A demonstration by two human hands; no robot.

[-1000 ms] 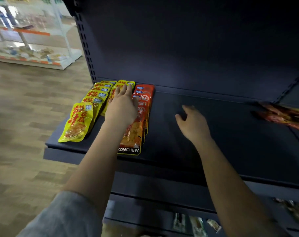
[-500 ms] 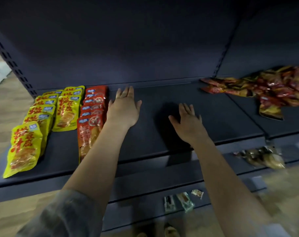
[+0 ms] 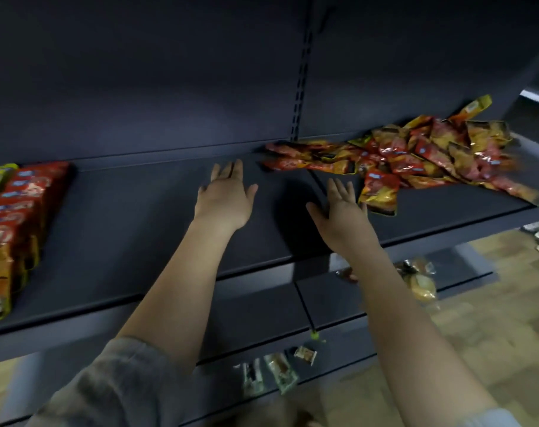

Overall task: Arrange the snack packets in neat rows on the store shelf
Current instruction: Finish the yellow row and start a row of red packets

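Over shelf [image 3: 138, 229], open, empty grips

Matt dark metal shelf [image 3: 145, 211]; glossy foil-like snack packets [image 3: 416, 158]; wood-look floor [image 3: 493, 318].

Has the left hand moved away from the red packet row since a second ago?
Yes. The left hand then rested on the row of red snack packets; now it is to their right, near the loose packet pile.

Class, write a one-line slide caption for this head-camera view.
Both open hands, left hand and right hand, reach over the dark metal shelf toward a loose heap of red-and-yellow snack packets.
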